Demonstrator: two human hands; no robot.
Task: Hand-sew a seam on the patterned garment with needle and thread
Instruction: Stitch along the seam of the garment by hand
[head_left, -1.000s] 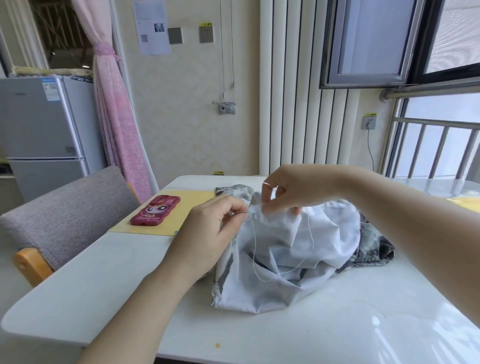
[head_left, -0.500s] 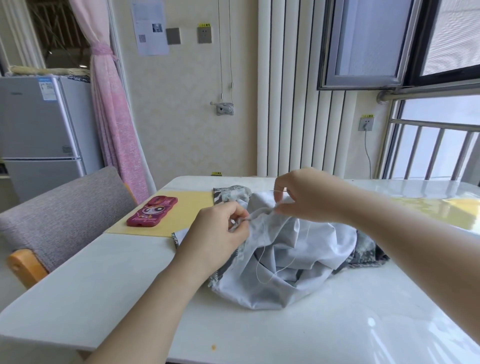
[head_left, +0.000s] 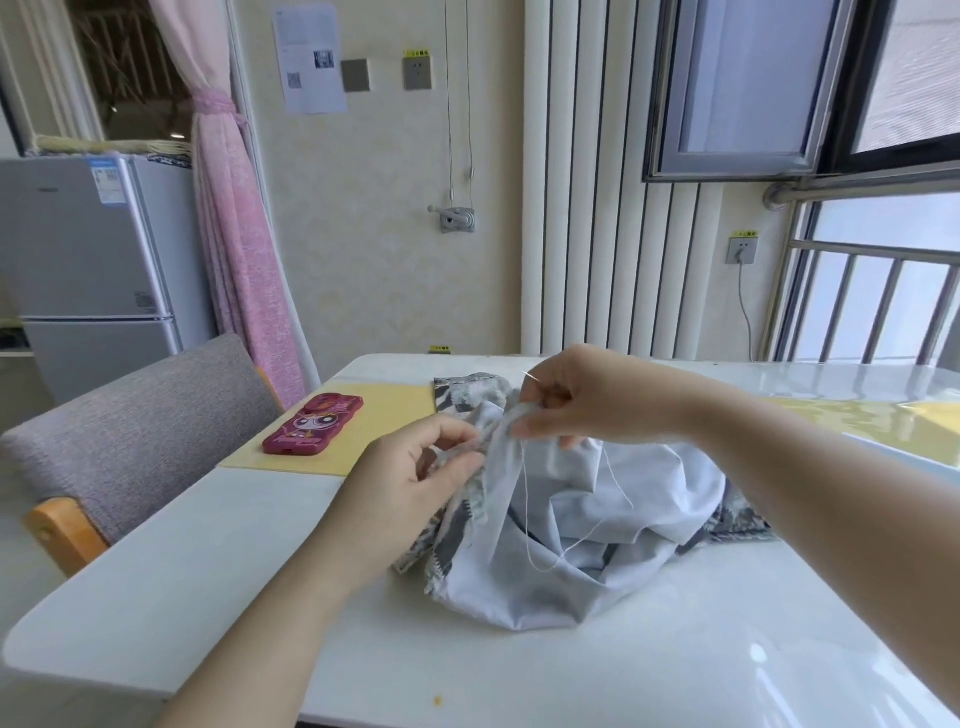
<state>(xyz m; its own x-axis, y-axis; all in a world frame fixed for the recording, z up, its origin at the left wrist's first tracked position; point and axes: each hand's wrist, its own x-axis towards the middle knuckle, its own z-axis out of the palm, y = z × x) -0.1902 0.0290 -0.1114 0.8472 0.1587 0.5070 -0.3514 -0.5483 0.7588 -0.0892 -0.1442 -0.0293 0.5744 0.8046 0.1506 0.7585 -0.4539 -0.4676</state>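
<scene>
Pale grey cloth, the garment (head_left: 571, 561) turned lining-out with its pattern showing at the edges, lies heaped on the white table (head_left: 208, 545) under both my hands. The seam fold runs between them, roughly left to right, lifted off the heap. My left hand (head_left: 410, 483) pinches that fold between thumb and curled fingers. My right hand (head_left: 597, 400), just beside it, closes narrowly on the needle (head_left: 529, 376), whose tip pokes up and left. White thread (head_left: 527, 514) hangs in a slack loop. I judge the needle goes next into the fold, towards my left thumb.
</scene>
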